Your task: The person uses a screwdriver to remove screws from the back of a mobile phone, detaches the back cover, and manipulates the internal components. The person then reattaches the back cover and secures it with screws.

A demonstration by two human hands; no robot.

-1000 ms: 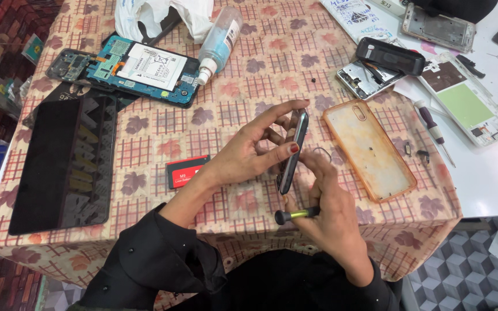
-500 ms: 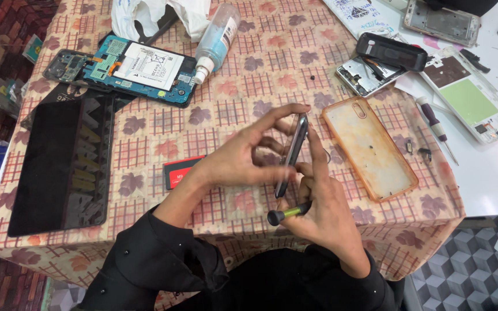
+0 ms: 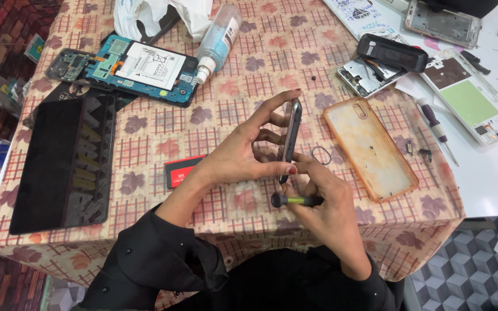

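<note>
The phone (image 3: pixel 290 138) stands on edge above the checked tablecloth (image 3: pixel 237 80), pinched between the left hand (image 3: pixel 243 152)'s thumb and fingers. The right hand (image 3: pixel 324 210) grips a small screwdriver (image 3: pixel 296 200) just below it. An orange case (image 3: pixel 369 147) lies beside.

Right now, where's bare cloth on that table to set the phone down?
Free patch: middle of the tablecloth, between the opened tablet and the orange case. Another strip lies between the black panel and the red box. The right side around the white tray is crowded with parts. Left hand holds the phone; right hand holds a screwdriver.
</note>
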